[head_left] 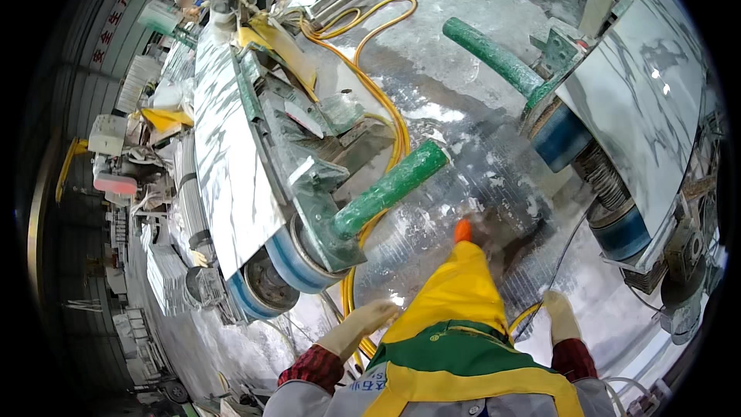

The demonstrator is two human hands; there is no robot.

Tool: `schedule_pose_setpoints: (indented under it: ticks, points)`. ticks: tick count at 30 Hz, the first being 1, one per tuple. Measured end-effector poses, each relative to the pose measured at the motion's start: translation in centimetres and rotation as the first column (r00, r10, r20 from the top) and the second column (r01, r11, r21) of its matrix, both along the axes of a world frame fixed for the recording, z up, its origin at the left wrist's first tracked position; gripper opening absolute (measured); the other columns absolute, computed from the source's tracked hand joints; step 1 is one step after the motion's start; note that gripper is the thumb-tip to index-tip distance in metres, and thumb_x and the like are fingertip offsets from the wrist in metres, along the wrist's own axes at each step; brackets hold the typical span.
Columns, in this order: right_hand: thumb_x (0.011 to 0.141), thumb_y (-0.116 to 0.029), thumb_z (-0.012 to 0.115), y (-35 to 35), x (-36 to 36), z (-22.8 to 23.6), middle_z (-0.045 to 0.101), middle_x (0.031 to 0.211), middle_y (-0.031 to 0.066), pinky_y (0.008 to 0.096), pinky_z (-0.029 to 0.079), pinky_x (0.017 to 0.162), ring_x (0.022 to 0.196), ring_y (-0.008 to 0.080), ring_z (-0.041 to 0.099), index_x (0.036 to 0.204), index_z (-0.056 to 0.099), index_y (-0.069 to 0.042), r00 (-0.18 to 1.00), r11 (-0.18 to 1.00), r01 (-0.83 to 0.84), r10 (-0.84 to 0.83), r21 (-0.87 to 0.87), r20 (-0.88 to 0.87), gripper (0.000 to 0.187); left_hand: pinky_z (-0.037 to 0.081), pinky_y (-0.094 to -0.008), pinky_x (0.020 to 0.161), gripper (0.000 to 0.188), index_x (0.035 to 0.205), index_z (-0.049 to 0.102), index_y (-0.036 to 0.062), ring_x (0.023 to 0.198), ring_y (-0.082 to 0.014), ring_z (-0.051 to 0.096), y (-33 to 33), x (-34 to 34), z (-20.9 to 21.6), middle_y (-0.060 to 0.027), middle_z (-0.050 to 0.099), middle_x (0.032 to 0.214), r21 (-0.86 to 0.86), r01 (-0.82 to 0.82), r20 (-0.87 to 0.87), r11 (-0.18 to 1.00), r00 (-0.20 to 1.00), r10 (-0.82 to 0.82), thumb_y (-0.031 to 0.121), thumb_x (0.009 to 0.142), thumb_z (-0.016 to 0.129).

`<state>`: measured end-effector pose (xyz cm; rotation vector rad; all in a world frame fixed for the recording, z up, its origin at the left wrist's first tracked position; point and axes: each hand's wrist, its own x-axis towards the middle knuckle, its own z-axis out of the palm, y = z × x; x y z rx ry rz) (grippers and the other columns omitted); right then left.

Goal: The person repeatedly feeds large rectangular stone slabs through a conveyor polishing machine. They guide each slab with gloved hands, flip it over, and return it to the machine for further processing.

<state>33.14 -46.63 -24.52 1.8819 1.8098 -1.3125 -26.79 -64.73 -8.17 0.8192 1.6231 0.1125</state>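
My left hand (370, 318), pale and perhaps gloved, hangs beside my yellow and green apron (444, 301). It is nearest a bundle of yellow hoses (348, 286) on the floor, and I see nothing in it. My right hand (560, 313) hangs on the apron's other side. The end of a short yellow hose stretch (525, 316) shows close by it; whether they touch, I cannot tell. The fingers of both hands are too unclear to make out. One orange boot tip (462, 231) pokes out past the apron.
White marbled slabs lie on machines at left (231, 162) and right (637, 100), above blue-rimmed wheels (305, 259). Green bars (392, 189) jut into the walkway from both sides. Yellow hose loops and a thin black cable (567, 251) cross the wet floor (432, 239).
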Motion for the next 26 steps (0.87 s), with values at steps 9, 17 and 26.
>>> schedule_pose_setpoints:
  ticks: [9, 17, 26]
  points:
    - [0.103, -0.053, 0.051, -13.3, -9.8, 2.6, 0.076, 0.136, 0.0222, 0.0517, 0.057, 0.110, 0.130, 0.0427, 0.071, 0.128, 0.082, -0.018, 0.923, 0.842, -0.323, 0.381, -0.432, 0.054, 0.052, 0.058, -0.0455, 0.100, 0.037, 0.140, 0.071, 0.0030, 0.117, -0.0412, 0.073, -0.2, -7.4, 6.4, -0.0232, 0.077, 0.128, 0.292, 0.097, -0.306, 0.952, 0.952, -0.003, 0.027, 0.113, 0.063]
    - [0.105, -0.048, 0.056, -14.0, -18.7, 3.0, 0.079, 0.120, 0.0218, 0.0534, 0.058, 0.101, 0.119, 0.0390, 0.076, 0.113, 0.081, -0.010, 0.924, 0.927, -0.375, 0.371, 0.030, 0.090, 0.046, 0.042, -0.0590, 0.123, 0.061, 0.150, 0.061, 0.0027, 0.140, -0.0459, 0.059, -1.4, -16.5, 11.1, -0.0256, 0.061, 0.153, 0.626, 0.594, -0.772, 0.506, 0.564, 0.294, 0.018, 0.093, 0.079]
    - [0.100, -0.026, 0.070, -21.0, -27.6, 7.2, 0.079, 0.124, 0.0240, 0.0515, 0.062, 0.097, 0.112, 0.0391, 0.078, 0.148, 0.070, -0.014, 0.613, 0.619, -0.760, 0.784, -0.199, 0.099, 0.049, 0.042, -0.0598, 0.114, 0.047, 0.131, 0.067, -0.0032, 0.130, -0.0464, 0.059, -6.7, -26.8, 14.7, -0.0250, 0.063, 0.139, 0.683, 0.486, -0.701, 0.545, 0.645, 0.304, 0.008, 0.087, 0.077]
